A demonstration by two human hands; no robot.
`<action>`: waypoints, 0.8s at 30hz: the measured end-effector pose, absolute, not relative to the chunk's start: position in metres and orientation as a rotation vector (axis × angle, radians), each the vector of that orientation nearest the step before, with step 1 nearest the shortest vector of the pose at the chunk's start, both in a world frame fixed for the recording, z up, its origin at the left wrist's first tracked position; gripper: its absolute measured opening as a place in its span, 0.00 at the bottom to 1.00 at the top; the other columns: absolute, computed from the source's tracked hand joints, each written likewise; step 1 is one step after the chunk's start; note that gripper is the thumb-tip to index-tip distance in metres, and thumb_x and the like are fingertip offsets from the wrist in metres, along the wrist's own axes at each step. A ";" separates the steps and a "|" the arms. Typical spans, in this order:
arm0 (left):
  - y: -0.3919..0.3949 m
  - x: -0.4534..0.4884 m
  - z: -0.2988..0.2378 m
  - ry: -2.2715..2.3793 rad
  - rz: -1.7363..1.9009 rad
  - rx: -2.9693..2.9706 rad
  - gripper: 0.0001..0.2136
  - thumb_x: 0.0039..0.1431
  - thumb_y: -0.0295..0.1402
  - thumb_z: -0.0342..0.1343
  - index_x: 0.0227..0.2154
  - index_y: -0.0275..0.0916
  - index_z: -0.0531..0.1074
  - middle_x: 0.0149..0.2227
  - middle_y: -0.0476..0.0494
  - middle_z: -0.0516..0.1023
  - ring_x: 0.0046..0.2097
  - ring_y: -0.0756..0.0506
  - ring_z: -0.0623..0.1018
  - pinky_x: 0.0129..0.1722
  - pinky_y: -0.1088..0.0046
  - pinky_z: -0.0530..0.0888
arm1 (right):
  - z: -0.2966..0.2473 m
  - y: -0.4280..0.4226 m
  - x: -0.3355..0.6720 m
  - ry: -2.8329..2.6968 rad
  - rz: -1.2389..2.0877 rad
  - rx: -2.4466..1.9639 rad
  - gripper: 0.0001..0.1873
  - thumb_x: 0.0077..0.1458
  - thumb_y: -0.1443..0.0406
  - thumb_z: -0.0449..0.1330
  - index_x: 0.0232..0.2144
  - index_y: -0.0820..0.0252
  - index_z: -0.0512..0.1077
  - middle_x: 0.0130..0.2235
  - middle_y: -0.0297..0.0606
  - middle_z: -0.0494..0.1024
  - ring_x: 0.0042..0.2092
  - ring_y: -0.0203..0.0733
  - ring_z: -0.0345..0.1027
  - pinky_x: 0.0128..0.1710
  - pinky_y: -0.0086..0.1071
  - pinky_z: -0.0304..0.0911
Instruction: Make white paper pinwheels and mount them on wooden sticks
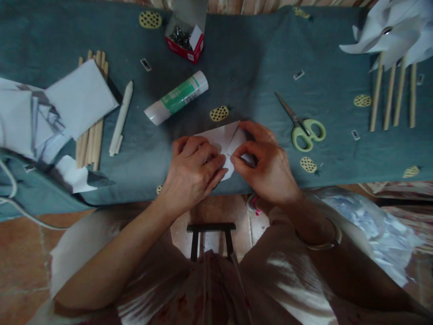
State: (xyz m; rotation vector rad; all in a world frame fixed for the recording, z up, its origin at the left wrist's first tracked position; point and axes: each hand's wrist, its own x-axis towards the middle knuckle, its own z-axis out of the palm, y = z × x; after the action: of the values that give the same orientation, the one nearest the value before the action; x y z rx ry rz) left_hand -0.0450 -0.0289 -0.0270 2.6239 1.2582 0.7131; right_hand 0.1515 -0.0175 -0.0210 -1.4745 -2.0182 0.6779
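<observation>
While both hands work close together at the table's near edge, the white paper (212,134) lies folded beneath and between them. Left hand (196,168): fingers curled over the sheet; tips partly hidden, cannot tell whether it grips or only presses. Right hand (265,164): thumb and finger pinching the paper, another finger at its far corner; a thin dark line at the pinch is too small to identify.

Surroundings: glue stick (179,98) lies slantwise just ahead of the left hand, the nearest obstacle on that side; farther ahead, an open red box (180,50) of small metal pieces. Scissors (302,128) near, right of the right hand, blades pointing away. Well right and ahead: white pinwheels (370,40) on wooden sticks. Left of the left hand, in order outward: white pen (122,117), bundled rods (90,140) partly under a paper stack (83,95). Paper scrap (76,174) nearer the body. Beyond the right forearm, below table level: a plastic bag (368,225).
</observation>
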 end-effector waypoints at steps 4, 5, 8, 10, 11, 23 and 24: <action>-0.029 -0.045 -0.028 1.282 0.689 2.635 0.08 0.66 0.38 0.54 0.40 0.45 0.77 0.39 0.44 0.81 0.47 0.37 0.76 0.46 0.52 0.71 | -0.021 -0.019 0.151 -2.033 0.652 -1.481 0.07 0.54 0.69 0.60 0.26 0.52 0.72 0.57 0.39 0.74 0.63 0.48 0.64 0.65 0.46 0.58; -0.029 -0.045 -0.028 1.274 0.705 2.643 0.08 0.66 0.38 0.54 0.40 0.43 0.77 0.39 0.44 0.81 0.47 0.38 0.76 0.46 0.52 0.71 | -0.021 -0.019 0.151 -2.037 0.647 -1.484 0.07 0.54 0.69 0.60 0.26 0.51 0.72 0.57 0.39 0.74 0.63 0.48 0.64 0.65 0.45 0.58; -0.029 -0.045 -0.028 1.263 0.715 2.648 0.09 0.66 0.38 0.55 0.40 0.41 0.77 0.40 0.43 0.81 0.47 0.38 0.76 0.46 0.52 0.71 | -0.021 -0.019 0.150 -2.034 0.648 -1.477 0.07 0.53 0.69 0.61 0.27 0.50 0.71 0.57 0.37 0.74 0.63 0.46 0.64 0.65 0.45 0.59; -0.029 -0.045 -0.027 1.264 0.687 2.630 0.08 0.66 0.37 0.56 0.41 0.42 0.78 0.40 0.42 0.81 0.48 0.37 0.76 0.47 0.51 0.71 | -0.022 -0.019 0.151 -2.031 0.650 -1.468 0.06 0.53 0.69 0.61 0.28 0.51 0.72 0.57 0.39 0.74 0.63 0.47 0.64 0.65 0.46 0.59; -0.029 -0.045 -0.027 1.265 0.668 2.617 0.08 0.66 0.37 0.56 0.41 0.42 0.78 0.40 0.42 0.81 0.48 0.37 0.76 0.47 0.50 0.71 | -0.022 -0.018 0.152 -2.031 0.652 -1.461 0.05 0.52 0.69 0.61 0.28 0.52 0.72 0.57 0.41 0.74 0.63 0.48 0.64 0.64 0.47 0.59; -0.030 -0.046 -0.029 1.244 0.701 2.603 0.09 0.66 0.37 0.56 0.42 0.40 0.77 0.39 0.41 0.81 0.48 0.36 0.75 0.47 0.50 0.71 | -0.022 -0.018 0.157 -2.051 0.749 -1.411 0.08 0.54 0.69 0.61 0.34 0.49 0.74 0.59 0.36 0.71 0.65 0.48 0.60 0.66 0.49 0.57; -0.029 -0.046 -0.029 1.243 0.708 2.614 0.09 0.65 0.37 0.56 0.42 0.39 0.77 0.39 0.41 0.81 0.48 0.36 0.75 0.46 0.50 0.71 | -0.022 -0.018 0.157 -2.056 0.748 -1.409 0.07 0.55 0.68 0.61 0.34 0.49 0.75 0.59 0.36 0.71 0.65 0.48 0.60 0.66 0.49 0.57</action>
State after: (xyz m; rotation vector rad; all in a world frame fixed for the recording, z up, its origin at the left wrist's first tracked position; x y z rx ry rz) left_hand -0.0458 -0.0295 -0.0293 2.6143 1.2430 0.7080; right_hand 0.1574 -0.0183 -0.0221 -1.4092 -2.0558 0.7485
